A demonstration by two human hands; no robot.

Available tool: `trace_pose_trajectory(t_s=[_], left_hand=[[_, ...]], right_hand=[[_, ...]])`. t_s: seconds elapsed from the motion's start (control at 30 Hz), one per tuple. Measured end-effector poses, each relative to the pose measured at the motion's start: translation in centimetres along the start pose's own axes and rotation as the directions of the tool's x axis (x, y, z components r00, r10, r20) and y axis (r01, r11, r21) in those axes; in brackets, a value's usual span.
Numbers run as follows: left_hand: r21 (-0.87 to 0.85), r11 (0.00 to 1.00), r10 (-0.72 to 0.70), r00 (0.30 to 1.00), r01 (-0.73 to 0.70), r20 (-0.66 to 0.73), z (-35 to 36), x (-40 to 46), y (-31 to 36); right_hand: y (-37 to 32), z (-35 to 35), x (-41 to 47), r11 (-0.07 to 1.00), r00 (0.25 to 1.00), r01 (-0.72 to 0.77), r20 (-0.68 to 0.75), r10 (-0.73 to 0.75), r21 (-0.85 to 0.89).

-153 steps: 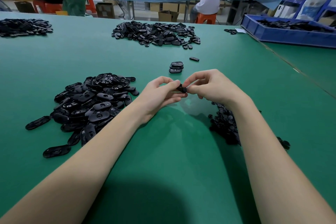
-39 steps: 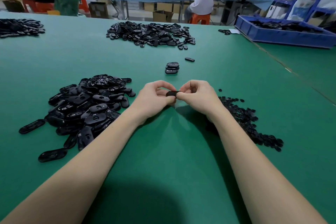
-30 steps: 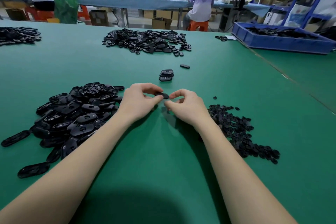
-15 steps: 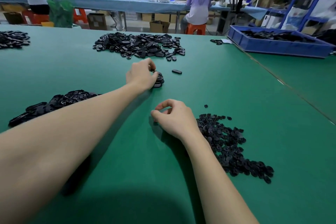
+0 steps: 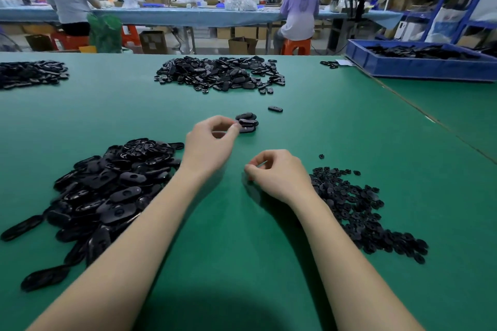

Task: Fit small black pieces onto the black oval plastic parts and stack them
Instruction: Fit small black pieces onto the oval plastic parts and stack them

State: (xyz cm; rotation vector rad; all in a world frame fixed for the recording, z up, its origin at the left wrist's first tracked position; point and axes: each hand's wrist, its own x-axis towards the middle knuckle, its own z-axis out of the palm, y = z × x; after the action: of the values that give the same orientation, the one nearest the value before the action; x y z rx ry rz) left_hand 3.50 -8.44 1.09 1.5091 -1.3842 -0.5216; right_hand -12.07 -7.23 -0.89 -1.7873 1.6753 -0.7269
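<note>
1. Left hand (image 5: 208,146) is at the stack (image 5: 247,123), its fingers (image 5: 233,130) curled beside the stack's lower ovals; whether they grip one I cannot tell.
2. Right hand (image 5: 277,173) rests on the tabletop (image 5: 336,121), loosely curled, holding nothing visible.
3. Risk: a careless nudge could topple the stack (ovals sit slightly askew).
4. Pieces (image 5: 360,209) lie beside the right wrist; a sweep could scatter them.

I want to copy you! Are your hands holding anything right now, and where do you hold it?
Nothing is held. The left hand is beside the small stack of oval parts, fingers loosely curled and empty. The right hand rests curled and empty too.
</note>
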Motion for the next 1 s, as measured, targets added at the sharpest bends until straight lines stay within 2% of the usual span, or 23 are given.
trace_pose_trajectory(t_s=[0.17, 0.3, 0.47, 0.7, 0.77, 1.0], left_hand=[[0.051, 0.999, -0.005, 0.987, -0.004, 0.158, -2.3, -1.1, 0.0], [0.207, 0.976, 0.014, 0.97, -0.066, 0.244, -4.9, -1.1, -0.4], [0.366, 0.926, 0.016, 0.978, -0.094, 0.21, -7.9, 0.0, -1.3], [0.617, 0.786, -0.161, 0.946, -0.049, 0.281, -9.4, 0.0, -2.7], [0.645, 0.763, -0.184, 0.941, -0.044, 0.283, -9.6, -0.2, -2.6], [0.627, 0.779, -0.19, 0.947, -0.017, 0.26, -9.8, -0.5, -2.4]], right_hand=[[-0.1, 0.1, -0.2, 0.998, 0.999, 0.032, -0.017, -0.033, -0.047], [0.0, 0.0, -0.3, 0.997, 0.999, 0.045, -0.015, -0.046, -0.057], [0.1, 0.1, -0.4, 0.996, 0.998, 0.056, -0.03, -0.058, -0.074], [0.1, 0.2, -0.5, 0.995, 0.997, 0.068, -0.028, -0.07, -0.077], [0.1, 0.1, -0.4, 0.994, 0.997, 0.071, -0.024, -0.073, -0.08], [0.1, 0.2, -0.3, 0.989, 0.996, 0.088, 0.001, -0.088, -0.115]])
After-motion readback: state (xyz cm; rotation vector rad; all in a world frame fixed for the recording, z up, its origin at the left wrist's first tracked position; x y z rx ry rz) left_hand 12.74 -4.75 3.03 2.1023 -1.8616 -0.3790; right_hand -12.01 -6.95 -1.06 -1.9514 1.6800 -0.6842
